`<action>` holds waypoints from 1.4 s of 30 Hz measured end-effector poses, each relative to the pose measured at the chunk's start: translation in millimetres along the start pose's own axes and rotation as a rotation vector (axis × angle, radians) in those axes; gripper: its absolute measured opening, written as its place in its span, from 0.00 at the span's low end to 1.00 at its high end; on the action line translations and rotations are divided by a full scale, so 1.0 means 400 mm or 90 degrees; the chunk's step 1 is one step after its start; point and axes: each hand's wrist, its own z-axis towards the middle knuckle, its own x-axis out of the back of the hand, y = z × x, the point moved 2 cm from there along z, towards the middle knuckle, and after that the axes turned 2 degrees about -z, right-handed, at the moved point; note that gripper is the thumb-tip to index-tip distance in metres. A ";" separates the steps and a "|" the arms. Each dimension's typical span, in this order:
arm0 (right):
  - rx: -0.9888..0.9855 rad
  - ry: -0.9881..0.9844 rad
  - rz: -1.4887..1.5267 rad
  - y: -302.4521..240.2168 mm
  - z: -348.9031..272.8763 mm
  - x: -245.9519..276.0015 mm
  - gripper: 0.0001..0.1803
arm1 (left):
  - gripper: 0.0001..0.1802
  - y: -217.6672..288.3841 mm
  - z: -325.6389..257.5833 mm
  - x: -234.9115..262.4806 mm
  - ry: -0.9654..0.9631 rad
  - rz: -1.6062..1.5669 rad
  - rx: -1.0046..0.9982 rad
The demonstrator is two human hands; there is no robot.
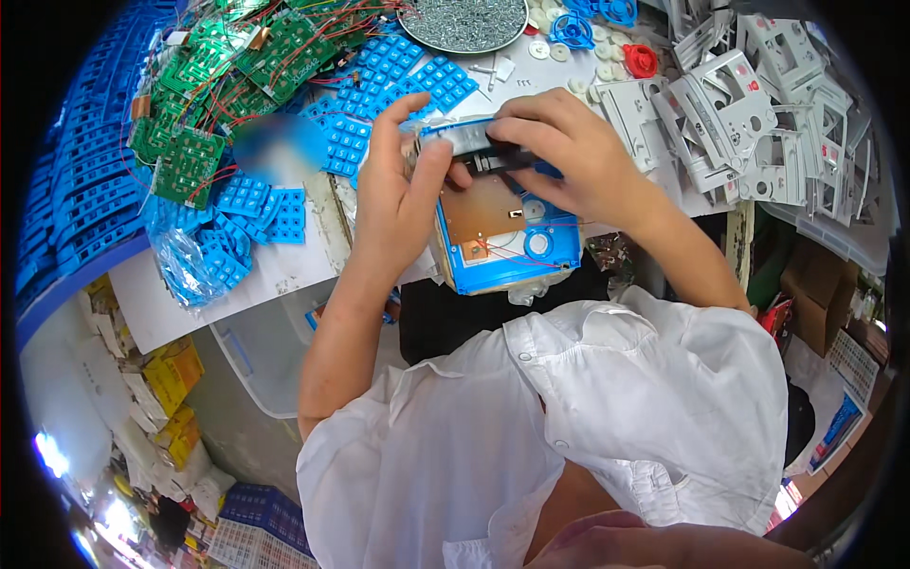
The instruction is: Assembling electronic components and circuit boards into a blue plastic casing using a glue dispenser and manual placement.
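Observation:
My left hand grips the left edge of a blue plastic device shell held open side up over the table edge. Inside the shell lie a brown circuit board, thin red wires and a round white part. My right hand is curled over the shell's far end, its fingers pressing on a dark component and a clear strip there. Both hands hold the shell.
Green circuit boards with red wires and blue rubber keypads are piled at the left. A metal dish of screws stands at the back. White plastic panels heap at the right. A clear bin sits below the table.

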 end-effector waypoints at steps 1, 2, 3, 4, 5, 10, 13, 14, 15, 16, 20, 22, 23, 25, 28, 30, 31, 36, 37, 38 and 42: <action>-0.009 -0.014 0.028 0.005 0.007 0.016 0.31 | 0.27 -0.011 -0.014 -0.007 0.022 -0.008 -0.042; -0.019 -0.029 0.057 0.012 0.008 0.034 0.30 | 0.29 -0.021 -0.028 -0.010 0.044 -0.018 -0.082; -0.030 -0.045 0.086 0.020 0.010 0.049 0.29 | 0.31 -0.023 -0.044 -0.008 0.031 0.098 -0.121; -0.024 -0.066 0.086 0.028 0.015 0.058 0.27 | 0.34 -0.023 -0.062 -0.004 0.018 0.214 -0.160; -0.043 -0.117 0.078 0.030 0.019 0.066 0.28 | 0.36 -0.023 -0.073 -0.008 -0.003 0.325 -0.199; -0.033 -0.193 0.001 0.040 0.023 0.064 0.29 | 0.34 -0.025 -0.100 -0.023 0.013 0.531 -0.298; -0.006 -0.221 -0.069 0.046 0.028 0.069 0.29 | 0.34 -0.021 -0.095 -0.032 0.014 0.582 -0.266; 0.012 -0.222 -0.101 0.043 0.032 0.069 0.26 | 0.34 -0.014 -0.088 -0.033 0.000 0.608 -0.255; 0.029 -0.222 -0.133 0.038 0.037 0.067 0.24 | 0.34 -0.008 -0.082 -0.034 -0.013 0.634 -0.243; 0.047 -0.222 -0.166 0.035 0.038 0.065 0.22 | 0.34 0.000 -0.079 -0.037 -0.005 0.675 -0.258; 0.036 -0.126 -0.178 0.025 0.000 0.033 0.23 | 0.33 0.022 -0.078 -0.038 -0.001 0.792 -0.289; 0.033 -0.056 -0.171 0.022 -0.030 0.007 0.26 | 0.30 0.032 -0.076 -0.038 -0.022 0.825 -0.294; 0.019 -0.066 -0.146 0.024 -0.027 0.009 0.26 | 0.28 0.042 -0.067 -0.040 -0.035 0.839 -0.298; -0.009 -0.085 -0.098 0.031 -0.022 0.015 0.25 | 0.23 0.062 -0.037 -0.037 -0.085 0.819 -0.295; -0.002 -0.079 -0.108 0.035 -0.025 0.024 0.26 | 0.12 0.079 0.090 0.001 -0.234 0.689 -0.261; 0.020 -0.049 -0.067 0.046 -0.029 0.012 0.26 | 0.10 0.070 0.215 0.010 -0.128 0.573 -0.291; 0.023 -0.046 -0.044 0.053 -0.028 0.007 0.26 | 0.09 0.053 0.285 0.008 -0.057 0.620 -0.390; -0.129 -0.142 0.236 0.178 -0.086 0.132 0.39 | 0.10 -0.035 0.428 -0.029 -0.070 0.880 -0.377; -0.117 -0.124 0.367 0.218 -0.082 0.173 0.43 | 0.09 -0.055 0.432 -0.023 -0.063 0.867 -0.382; -0.108 -0.111 0.495 0.255 -0.076 0.220 0.47 | 0.09 -0.065 0.435 -0.021 -0.058 0.848 -0.388; 0.016 0.160 0.575 0.200 0.104 0.341 0.37 | 0.08 -0.033 0.439 -0.059 -0.152 0.869 -0.312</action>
